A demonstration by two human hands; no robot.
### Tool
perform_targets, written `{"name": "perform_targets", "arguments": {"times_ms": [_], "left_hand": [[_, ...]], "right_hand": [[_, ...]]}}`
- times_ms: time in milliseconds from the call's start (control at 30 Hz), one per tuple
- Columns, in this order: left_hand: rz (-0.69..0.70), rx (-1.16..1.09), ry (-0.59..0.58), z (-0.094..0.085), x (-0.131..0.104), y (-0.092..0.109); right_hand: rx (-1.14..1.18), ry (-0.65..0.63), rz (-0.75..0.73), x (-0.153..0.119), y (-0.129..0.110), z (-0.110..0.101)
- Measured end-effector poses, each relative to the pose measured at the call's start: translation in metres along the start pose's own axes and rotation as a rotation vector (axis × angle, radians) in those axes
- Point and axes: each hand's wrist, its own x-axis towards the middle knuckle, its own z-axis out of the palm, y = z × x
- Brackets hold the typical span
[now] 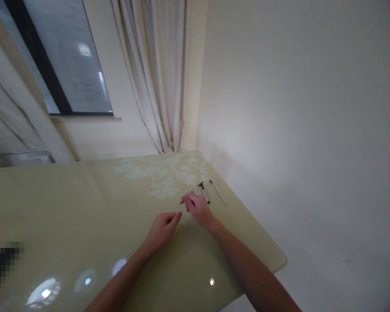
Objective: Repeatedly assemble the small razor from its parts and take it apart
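Note:
My left hand (163, 230) is low over the table, fingers curled in and the thumb lying forward along them; nothing shows in it. Just ahead and to the right is my right hand (197, 209), its fingers bent together and pointing left. A small dark, greenish tip (192, 192) peeks out behind the right hand's knuckles; the rest is hidden, and whether the hand grips it I cannot tell. Close beyond that hand lies a razor (205, 193) with a black head and a grey and black handle. To its right rests a toothbrush (219, 193) with a pale handle and dark bristles.
The glossy pale green table (84, 208) has a white floral pattern near its far corner. A plain wall (295, 130) runs along its right side. Cream curtains (159, 78) and a dark-framed window (68, 60) are at the back. A dark, pixelated patch covers the lower left.

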Motion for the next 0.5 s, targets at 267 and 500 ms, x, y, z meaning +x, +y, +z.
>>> {"name": "perform_targets", "arguments": {"times_ms": [267,500], "left_hand": [[-0.110,0.283,0.013,0.019,0.071,0.013],[-0.218,0.376,0.003,0.038,0.116,0.019]], "right_hand": [[-0.306,0.336,0.293,0.013,0.045,-0.043],[-0.462,0.417,0.442,0.014,0.059,-0.056]]}}
